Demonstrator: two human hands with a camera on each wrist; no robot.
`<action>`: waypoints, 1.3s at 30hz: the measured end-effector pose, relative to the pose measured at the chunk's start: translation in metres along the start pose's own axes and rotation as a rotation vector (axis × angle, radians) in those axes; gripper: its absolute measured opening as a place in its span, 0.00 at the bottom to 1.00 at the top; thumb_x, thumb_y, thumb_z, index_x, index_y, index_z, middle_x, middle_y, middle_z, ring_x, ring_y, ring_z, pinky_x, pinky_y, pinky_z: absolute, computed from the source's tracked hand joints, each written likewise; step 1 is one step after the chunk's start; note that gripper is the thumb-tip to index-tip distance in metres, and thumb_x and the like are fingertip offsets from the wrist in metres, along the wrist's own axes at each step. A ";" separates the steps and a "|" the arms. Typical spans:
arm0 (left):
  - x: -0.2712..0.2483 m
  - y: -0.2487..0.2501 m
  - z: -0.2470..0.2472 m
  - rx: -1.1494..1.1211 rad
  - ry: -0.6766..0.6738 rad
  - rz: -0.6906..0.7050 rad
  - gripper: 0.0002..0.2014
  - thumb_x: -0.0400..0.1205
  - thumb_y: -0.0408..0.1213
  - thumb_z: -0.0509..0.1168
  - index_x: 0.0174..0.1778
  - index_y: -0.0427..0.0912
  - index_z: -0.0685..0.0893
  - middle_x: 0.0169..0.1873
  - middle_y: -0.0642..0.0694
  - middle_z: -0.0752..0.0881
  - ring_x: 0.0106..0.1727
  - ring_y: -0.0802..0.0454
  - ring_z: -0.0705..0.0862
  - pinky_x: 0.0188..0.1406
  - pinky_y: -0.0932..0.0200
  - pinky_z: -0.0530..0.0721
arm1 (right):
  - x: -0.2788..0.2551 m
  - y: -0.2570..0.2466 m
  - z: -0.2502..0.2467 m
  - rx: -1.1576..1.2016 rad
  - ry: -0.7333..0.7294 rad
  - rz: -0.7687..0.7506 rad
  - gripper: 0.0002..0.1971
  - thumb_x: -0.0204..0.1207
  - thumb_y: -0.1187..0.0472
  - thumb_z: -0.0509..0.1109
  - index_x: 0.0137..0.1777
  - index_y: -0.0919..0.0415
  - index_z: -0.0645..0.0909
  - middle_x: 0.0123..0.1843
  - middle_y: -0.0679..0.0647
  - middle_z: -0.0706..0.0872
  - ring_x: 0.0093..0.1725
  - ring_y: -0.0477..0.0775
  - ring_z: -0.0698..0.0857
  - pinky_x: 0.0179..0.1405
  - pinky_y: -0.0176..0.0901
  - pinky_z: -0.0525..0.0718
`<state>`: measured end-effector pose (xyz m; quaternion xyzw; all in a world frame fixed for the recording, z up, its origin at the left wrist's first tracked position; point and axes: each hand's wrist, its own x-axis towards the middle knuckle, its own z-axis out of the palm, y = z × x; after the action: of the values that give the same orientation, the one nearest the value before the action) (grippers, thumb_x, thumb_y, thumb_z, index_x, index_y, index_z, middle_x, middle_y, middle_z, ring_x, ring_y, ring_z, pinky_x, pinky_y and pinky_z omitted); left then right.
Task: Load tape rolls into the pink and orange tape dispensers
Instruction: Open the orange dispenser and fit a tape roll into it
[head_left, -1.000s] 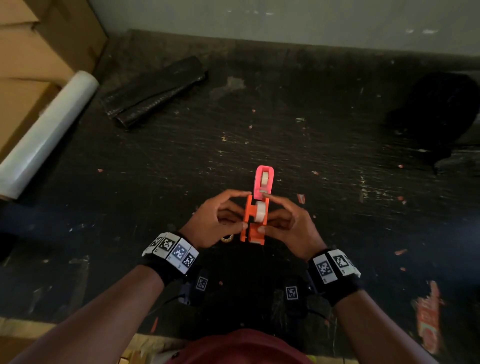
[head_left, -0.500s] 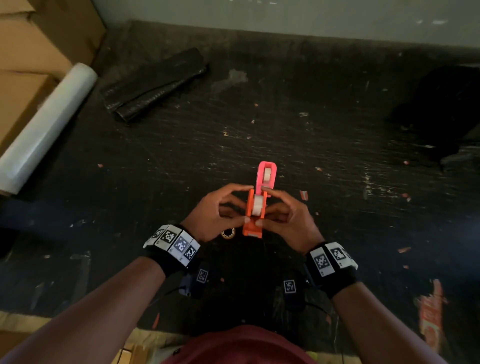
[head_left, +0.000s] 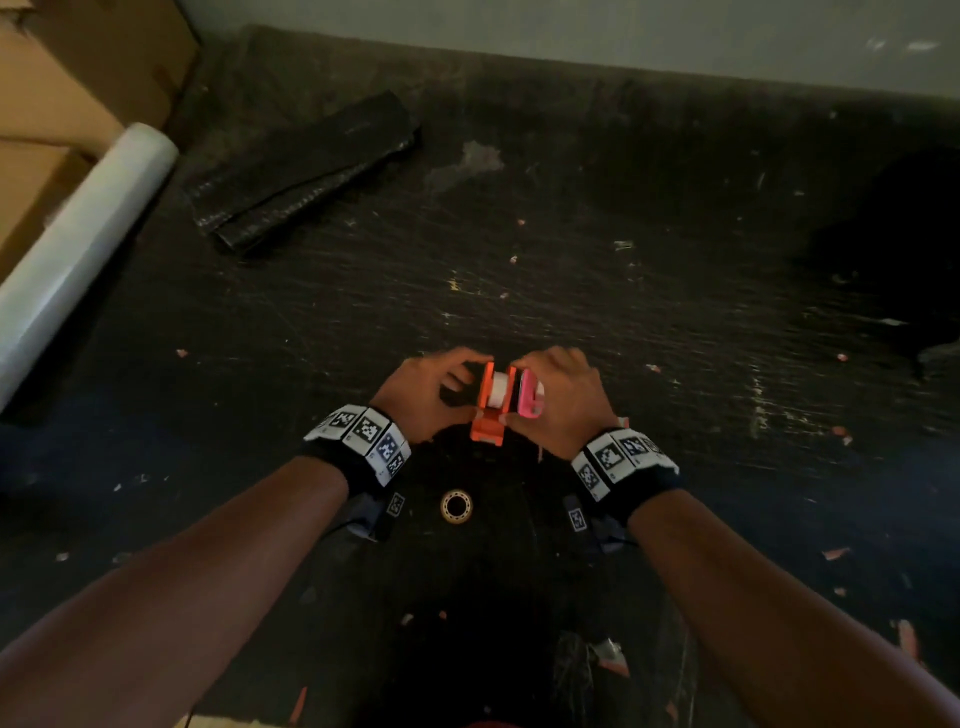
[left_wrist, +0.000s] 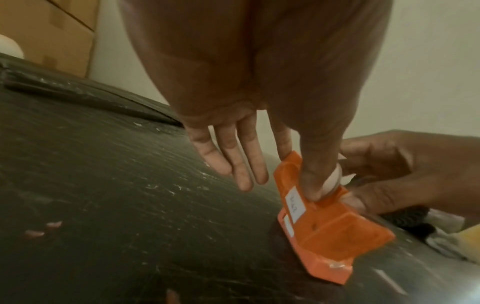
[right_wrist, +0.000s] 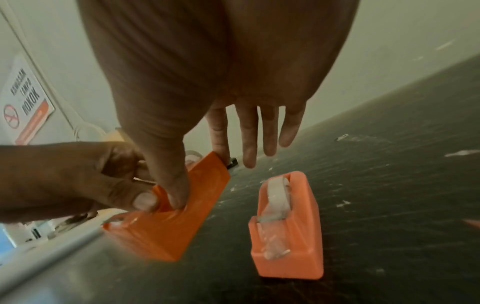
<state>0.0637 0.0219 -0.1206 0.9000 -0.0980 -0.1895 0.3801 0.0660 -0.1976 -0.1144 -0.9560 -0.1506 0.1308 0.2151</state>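
While the left hand (head_left: 421, 395) and right hand (head_left: 563, 397) pinch the orange dispenser (head_left: 491, 410) between thumb and forefinger on the black table (head_left: 623, 291), its white tape roll (head_left: 500, 389) sits inside. A handwritten side label (left_wrist: 294, 205) is unreadable. The pink dispenser (right_wrist: 288, 226) stands just beside, now right of the orange rather than behind it. An empty tape core (head_left: 456, 506) lies nearer the person; a sign (right_wrist: 24, 107) reads "ROKOK".

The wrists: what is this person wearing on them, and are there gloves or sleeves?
Each wrist carries a black band, left and right, ringed with white tiles printed with black square codes. Small dark units with another code tag hang beneath. Forearms have no sleeves; both hands are without gloves.
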 end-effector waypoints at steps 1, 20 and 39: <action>0.008 -0.004 0.001 0.044 0.022 -0.002 0.34 0.71 0.38 0.83 0.73 0.55 0.80 0.58 0.49 0.90 0.55 0.57 0.88 0.56 0.62 0.86 | 0.010 0.002 0.003 -0.055 0.001 0.005 0.32 0.64 0.41 0.80 0.69 0.47 0.78 0.68 0.53 0.78 0.70 0.59 0.73 0.66 0.59 0.75; 0.060 -0.033 0.012 0.490 -0.244 0.026 0.59 0.59 0.55 0.85 0.84 0.56 0.59 0.79 0.47 0.67 0.77 0.42 0.68 0.74 0.38 0.76 | 0.053 0.014 0.017 -0.128 0.067 -0.124 0.22 0.66 0.43 0.76 0.59 0.49 0.84 0.60 0.51 0.80 0.68 0.59 0.73 0.65 0.59 0.73; 0.065 -0.032 0.011 0.564 -0.190 0.102 0.56 0.59 0.56 0.84 0.84 0.60 0.65 0.74 0.51 0.75 0.71 0.44 0.75 0.68 0.41 0.80 | 0.000 -0.010 0.045 -0.018 0.230 -0.126 0.01 0.70 0.57 0.78 0.41 0.51 0.89 0.40 0.48 0.89 0.50 0.55 0.81 0.53 0.54 0.75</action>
<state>0.1196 0.0159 -0.1680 0.9421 -0.2271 -0.2189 0.1136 0.0500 -0.1721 -0.1489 -0.9553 -0.1858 0.0050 0.2300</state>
